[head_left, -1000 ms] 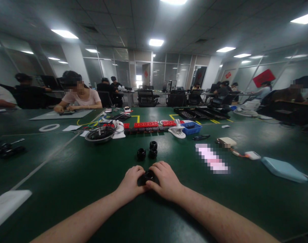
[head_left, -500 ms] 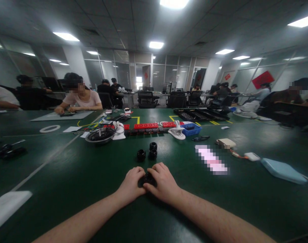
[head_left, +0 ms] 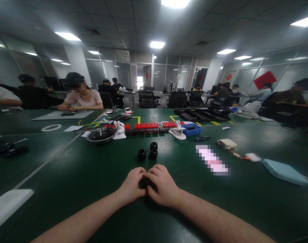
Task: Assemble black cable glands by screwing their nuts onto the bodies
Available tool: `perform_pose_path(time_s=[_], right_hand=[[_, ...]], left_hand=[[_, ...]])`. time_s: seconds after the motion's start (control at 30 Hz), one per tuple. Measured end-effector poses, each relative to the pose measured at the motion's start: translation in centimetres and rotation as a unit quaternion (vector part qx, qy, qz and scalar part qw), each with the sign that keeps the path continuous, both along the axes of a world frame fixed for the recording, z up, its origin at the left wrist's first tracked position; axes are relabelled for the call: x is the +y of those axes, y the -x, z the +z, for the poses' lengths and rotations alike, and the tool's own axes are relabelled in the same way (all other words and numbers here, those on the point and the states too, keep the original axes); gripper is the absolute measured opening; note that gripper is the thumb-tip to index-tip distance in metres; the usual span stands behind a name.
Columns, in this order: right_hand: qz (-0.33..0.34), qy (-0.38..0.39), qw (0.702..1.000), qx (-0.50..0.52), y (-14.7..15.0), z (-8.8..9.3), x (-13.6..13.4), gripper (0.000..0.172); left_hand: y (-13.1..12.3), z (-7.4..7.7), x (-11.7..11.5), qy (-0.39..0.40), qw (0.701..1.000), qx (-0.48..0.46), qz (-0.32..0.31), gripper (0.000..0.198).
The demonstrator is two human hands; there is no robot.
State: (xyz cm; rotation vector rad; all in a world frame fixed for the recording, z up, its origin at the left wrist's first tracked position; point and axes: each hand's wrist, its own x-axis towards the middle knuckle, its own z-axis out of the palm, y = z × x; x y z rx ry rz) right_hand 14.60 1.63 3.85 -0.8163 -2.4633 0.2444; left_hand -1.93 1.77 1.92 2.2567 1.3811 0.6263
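My left hand [head_left: 131, 185] and my right hand [head_left: 164, 186] meet at the middle of the green table, fingers curled around a black round part [head_left: 144, 183]. Most of that part is hidden by the fingers; only dark patches show between them. Both hands are closed on it. Just beyond them stand three glossy black ring-shaped parts, like small tyres: one at the left [head_left: 142, 154], one at the right front [head_left: 153, 154] and one behind it [head_left: 153, 145].
A row of red blocks [head_left: 147, 125] lies across the green table [head_left: 98, 175], with a metal bowl [head_left: 100, 135] to its left and a blue bin [head_left: 192, 129] to its right. A light blue case [head_left: 284, 171] lies at right, white slab [head_left: 11, 207] at left. People sit beyond.
The right fingers have shifted over the black part, covering more of it. The left hand has hardly moved. The whole view has drifted slightly.
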Motion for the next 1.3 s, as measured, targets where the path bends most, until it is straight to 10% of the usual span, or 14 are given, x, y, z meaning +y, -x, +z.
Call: perform_pose_path(time_s=[0.6, 1.3], right_hand=[[0.103, 0.032, 0.994, 0.023, -1.0, 0.8, -0.5, 0.030], [-0.002, -0.001, 0.998, 0.066, -1.1, 0.1, 0.6, 0.008]], left_hand=[[0.3, -0.8, 0.3, -0.019, 1.000, 0.014, -0.004, 0.034], [0.4, -0.7, 0.5, -0.033, 0.998, 0.019, 0.056, 0.028]])
